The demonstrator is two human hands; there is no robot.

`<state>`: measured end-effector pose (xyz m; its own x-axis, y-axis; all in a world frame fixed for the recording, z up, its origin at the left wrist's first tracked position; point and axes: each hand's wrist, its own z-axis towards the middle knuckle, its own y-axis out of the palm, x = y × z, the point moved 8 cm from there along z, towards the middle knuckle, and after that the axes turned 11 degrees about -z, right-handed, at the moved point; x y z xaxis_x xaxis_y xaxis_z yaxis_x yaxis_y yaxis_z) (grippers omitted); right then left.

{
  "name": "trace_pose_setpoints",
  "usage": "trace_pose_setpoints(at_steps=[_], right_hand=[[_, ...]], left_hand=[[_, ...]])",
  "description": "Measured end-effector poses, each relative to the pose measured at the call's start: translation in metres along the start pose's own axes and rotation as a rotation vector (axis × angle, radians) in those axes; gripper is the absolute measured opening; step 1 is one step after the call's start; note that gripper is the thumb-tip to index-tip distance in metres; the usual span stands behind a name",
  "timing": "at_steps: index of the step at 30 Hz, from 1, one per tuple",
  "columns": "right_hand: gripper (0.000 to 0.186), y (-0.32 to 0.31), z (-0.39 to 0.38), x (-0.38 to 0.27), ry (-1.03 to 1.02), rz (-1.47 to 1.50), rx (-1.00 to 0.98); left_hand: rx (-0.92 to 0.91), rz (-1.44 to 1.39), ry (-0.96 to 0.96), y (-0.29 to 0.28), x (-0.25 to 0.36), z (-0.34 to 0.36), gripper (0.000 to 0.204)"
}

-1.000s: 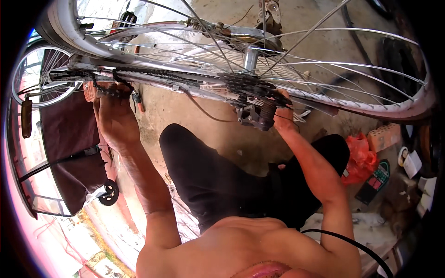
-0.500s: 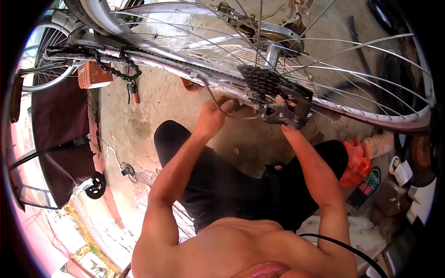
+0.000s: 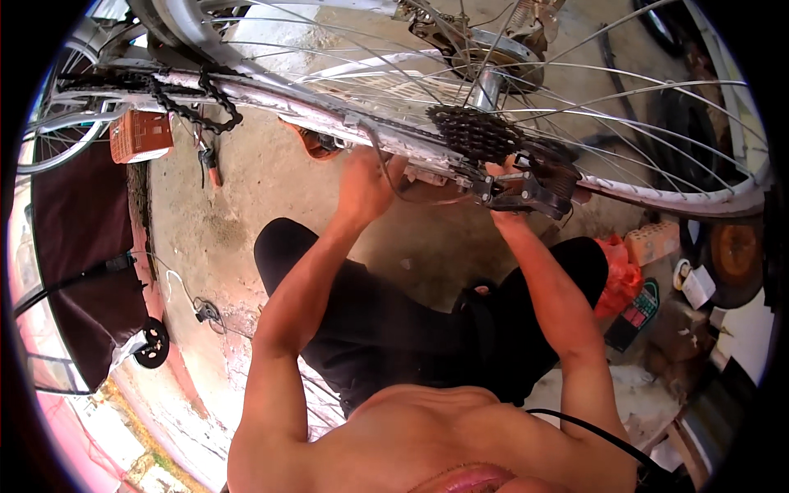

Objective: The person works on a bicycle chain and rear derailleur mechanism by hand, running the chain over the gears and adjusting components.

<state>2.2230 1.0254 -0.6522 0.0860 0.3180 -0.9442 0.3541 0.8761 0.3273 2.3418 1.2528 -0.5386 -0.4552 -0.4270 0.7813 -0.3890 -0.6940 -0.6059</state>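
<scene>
A bicycle's rear wheel with a black cog cassette (image 3: 477,134) spans the upper part of the view. Below the cassette hangs the rear derailleur (image 3: 526,191). My right hand (image 3: 508,215) is closed around the derailleur, its fingertips showing above the metal body. My left hand (image 3: 366,185) is curled against the underside of the white frame bar (image 3: 316,123), by a thin looping cable (image 3: 380,160); what its fingers hold, if anything, is hidden. A slack black chain (image 3: 193,115) droops from the bar further left.
An orange-brown brick-like block (image 3: 141,135) and a red-handled tool (image 3: 209,164) are on the concrete floor to the left. Dark maroon fabric (image 3: 78,222) hangs beyond them. At right are a red plastic bag (image 3: 618,275), a hollow brick (image 3: 653,242) and a green-edged dark packet (image 3: 633,316).
My left hand has moved slightly up and left, closer against the frame bar. My right hand stays at the derailleur, which sits slightly further right in view. The whole view has shifted a little.
</scene>
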Motion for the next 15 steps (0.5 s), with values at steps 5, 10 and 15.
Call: trace_pose_setpoints(at_steps=[5, 10, 15], right_hand=[[0.029, 0.007, 0.010, -0.028, -0.140, -0.476, 0.046], [0.040, 0.029, 0.001, -0.057, -0.481, -1.307, 0.001], [0.038, 0.030, -0.014, -0.043, -0.636, -1.461, 0.114]], left_hand=[[0.105, -0.412, -0.257, 0.005, 0.025, -0.012, 0.024], [0.053, -0.633, -0.392, 0.015, 0.018, -0.005, 0.031], [-0.266, -0.106, 0.045, 0.024, 0.006, 0.023, 0.028]])
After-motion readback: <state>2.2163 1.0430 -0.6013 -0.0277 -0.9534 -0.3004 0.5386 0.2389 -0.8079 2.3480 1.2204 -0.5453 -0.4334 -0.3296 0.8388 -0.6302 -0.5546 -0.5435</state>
